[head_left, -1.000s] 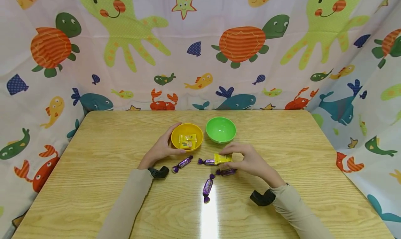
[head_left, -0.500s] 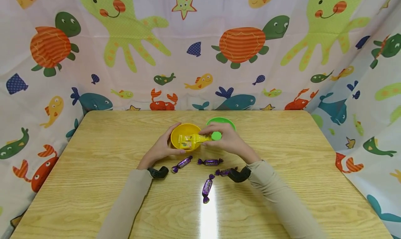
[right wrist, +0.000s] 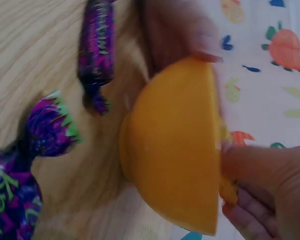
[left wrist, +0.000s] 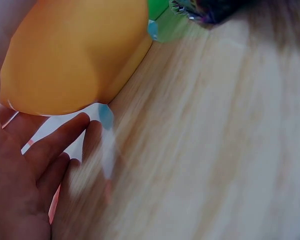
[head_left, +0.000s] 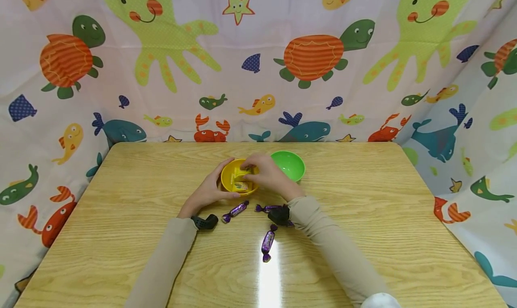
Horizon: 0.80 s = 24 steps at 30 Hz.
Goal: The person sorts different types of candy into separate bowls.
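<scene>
My left hand (head_left: 207, 190) holds the yellow bowl (head_left: 228, 169) from the left, thumb at the near side and fingers round the far side. Over the bowl, my right hand (head_left: 269, 174) reaches in from the right and pinches a yellow-wrapped candy (right wrist: 229, 193) between thumb and fingers, at the rim in the right wrist view. Another yellow-wrapped candy (head_left: 242, 187) lies inside the bowl, partly overlapped by the first. In the left wrist view, the bowl's outer side (left wrist: 75, 60) fills the upper left, above my fingers (left wrist: 60, 142).
Just right of the yellow bowl stands a green bowl (head_left: 291, 163), partly behind my right hand. Purple twist-wrapped candies lie in front: one on the left (head_left: 235, 211), one nearest me (head_left: 268, 243), one (head_left: 266, 208) partly under my right wrist's black camera (head_left: 278, 215). A patterned curtain (head_left: 258, 83) hangs behind the table.
My right hand has carried the yellow-wrapped candy from beside the purple candies up and left into the yellow bowl. My left hand has stayed on the bowl.
</scene>
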Available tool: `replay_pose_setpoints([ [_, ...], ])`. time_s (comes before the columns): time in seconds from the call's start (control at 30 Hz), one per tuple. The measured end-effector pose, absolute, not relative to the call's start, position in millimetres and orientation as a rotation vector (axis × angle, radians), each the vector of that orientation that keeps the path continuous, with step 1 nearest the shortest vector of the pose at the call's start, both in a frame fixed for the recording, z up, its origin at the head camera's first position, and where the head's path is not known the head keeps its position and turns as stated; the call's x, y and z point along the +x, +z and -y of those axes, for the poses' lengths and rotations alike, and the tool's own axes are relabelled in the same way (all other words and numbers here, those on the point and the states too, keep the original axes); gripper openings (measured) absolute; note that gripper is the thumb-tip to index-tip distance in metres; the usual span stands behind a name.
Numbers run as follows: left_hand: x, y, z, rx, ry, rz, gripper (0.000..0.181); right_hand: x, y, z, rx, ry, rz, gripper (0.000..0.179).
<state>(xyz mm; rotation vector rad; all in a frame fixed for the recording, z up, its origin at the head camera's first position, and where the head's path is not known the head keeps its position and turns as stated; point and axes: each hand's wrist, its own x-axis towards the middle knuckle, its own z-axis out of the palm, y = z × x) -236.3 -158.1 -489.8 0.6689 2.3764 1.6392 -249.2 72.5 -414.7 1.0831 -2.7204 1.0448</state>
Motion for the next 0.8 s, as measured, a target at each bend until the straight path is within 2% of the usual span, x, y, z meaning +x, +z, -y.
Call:
replay_pose_setpoints([
  [0.27,-236.5,-490.8,158.1,0.659,1.653,-2.369,0.108,-250.1,-420.6,-64.0,1.147,0.739,2.704,0.011],
  [0.8,-236.5,-491.9,157.2,0.679,1.654,-2.366,0.107,-249.6,-421.4,-62.4,1.178,0.570,2.754,0.009],
])
